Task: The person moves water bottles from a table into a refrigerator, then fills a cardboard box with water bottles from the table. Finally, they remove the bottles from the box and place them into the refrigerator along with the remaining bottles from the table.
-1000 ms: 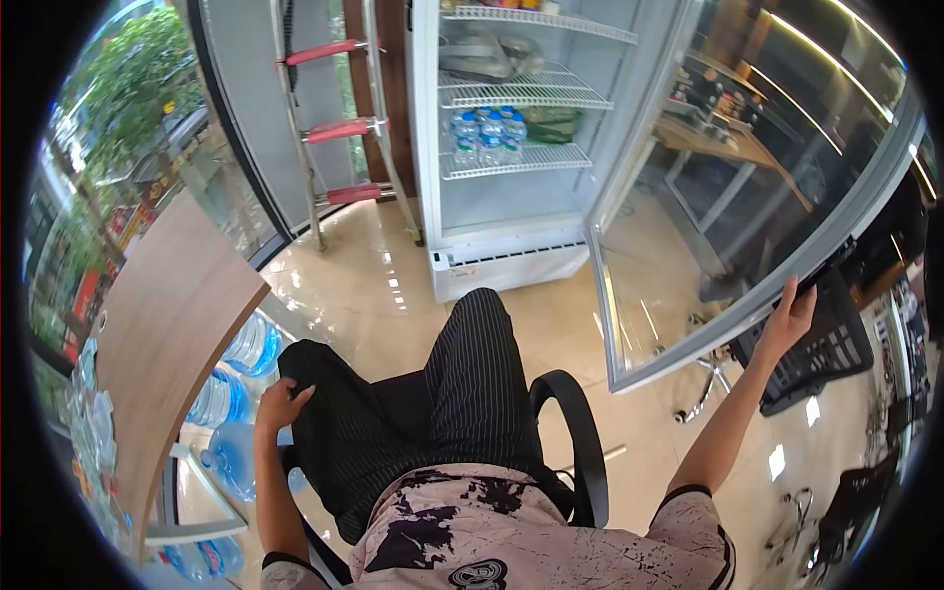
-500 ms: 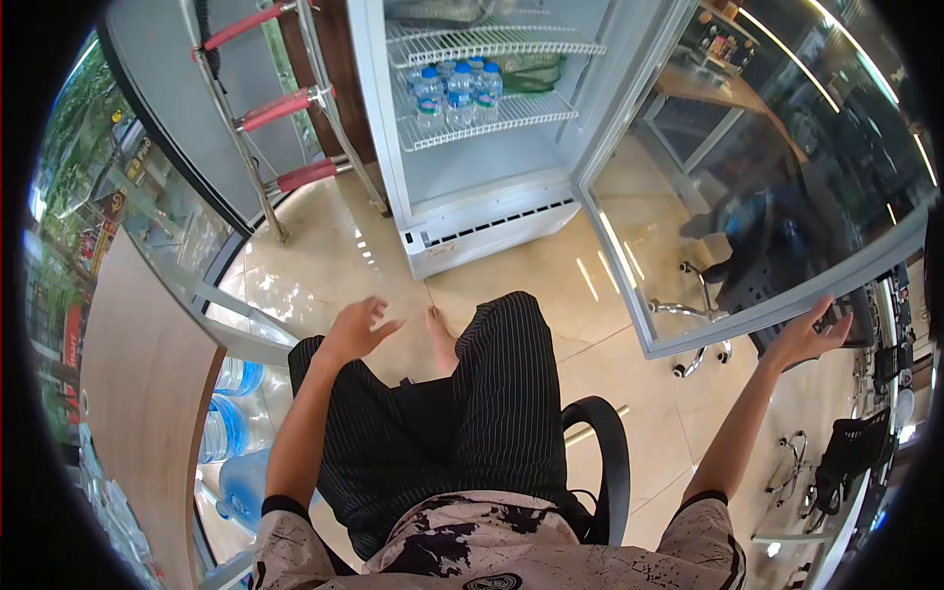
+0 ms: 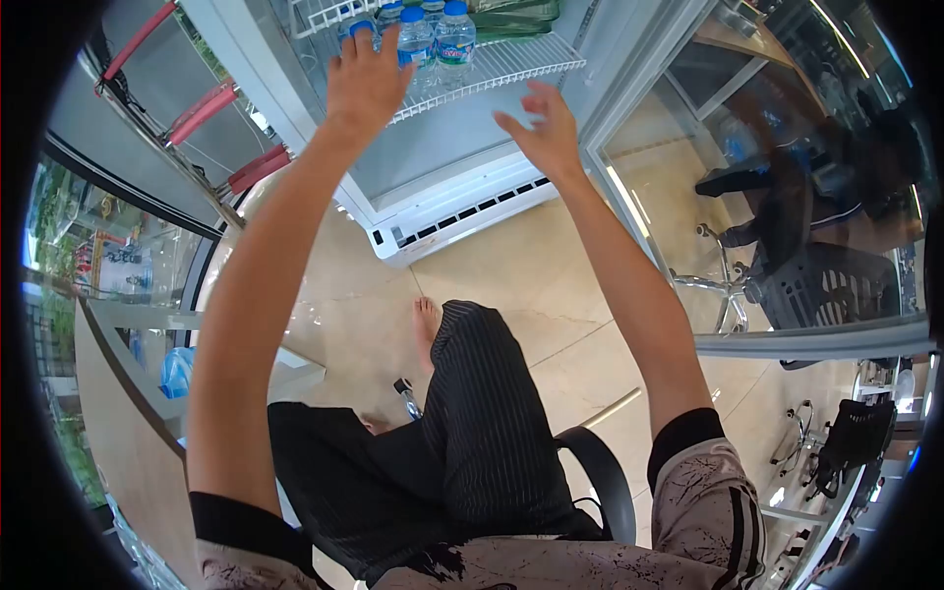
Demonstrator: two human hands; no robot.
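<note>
My left hand is raised at the fridge shelf, fingers apart, overlapping the front left water bottles. A clear water bottle with a blue cap and printed label stands just right of it, with another bottle between. My right hand hangs in front of the wire shelf, fingers spread and nothing in them. Behind the bottles' right side lies a green bag. The white fridge stands with its glass door swung out to the right.
On the left lean ladder rungs with red sleeves. A wooden tabletop runs along my left side, with a blue-tinted water jug beyond. The armrest of my chair is at my right. Black office chairs stand farther right.
My right hand has left the glass door's edge and moved to the fridge front. My left hand has risen from above my knee to the bottles. The view has shifted closer to the fridge.
</note>
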